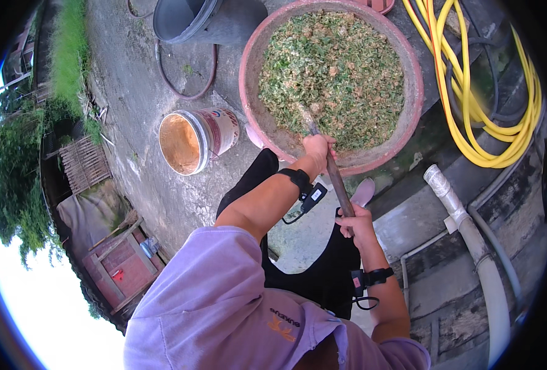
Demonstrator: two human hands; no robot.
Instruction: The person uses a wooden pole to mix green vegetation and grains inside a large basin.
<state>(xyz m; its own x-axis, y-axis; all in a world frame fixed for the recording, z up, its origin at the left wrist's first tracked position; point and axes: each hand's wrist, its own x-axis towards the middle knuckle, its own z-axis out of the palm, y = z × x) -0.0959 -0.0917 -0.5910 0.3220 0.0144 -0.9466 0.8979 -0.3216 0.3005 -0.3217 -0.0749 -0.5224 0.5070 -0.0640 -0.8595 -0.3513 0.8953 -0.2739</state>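
Observation:
My left hand [318,145] is closed around a wooden pole [338,185] near the rim of a large round reddish tub [414,88]. Lower down the same pole, my right hand [357,223] grips it near its end. The pole's far end, coated with mash, goes into a mix of chopped green leaves and brownish crumbly meal [338,74] inside the tub; its tip is hidden. Left of the tub, a plastic bucket [220,132] lies tipped on its side, its inside coated with orange-tan powder.
A dark grey bucket [231,23] and a brown hose [185,96] lie at the upper left. Yellow hoses [467,101] are coiled at the right, above a thick pipe [479,259] along a wall. A pink shoe [363,192] stands below the tub.

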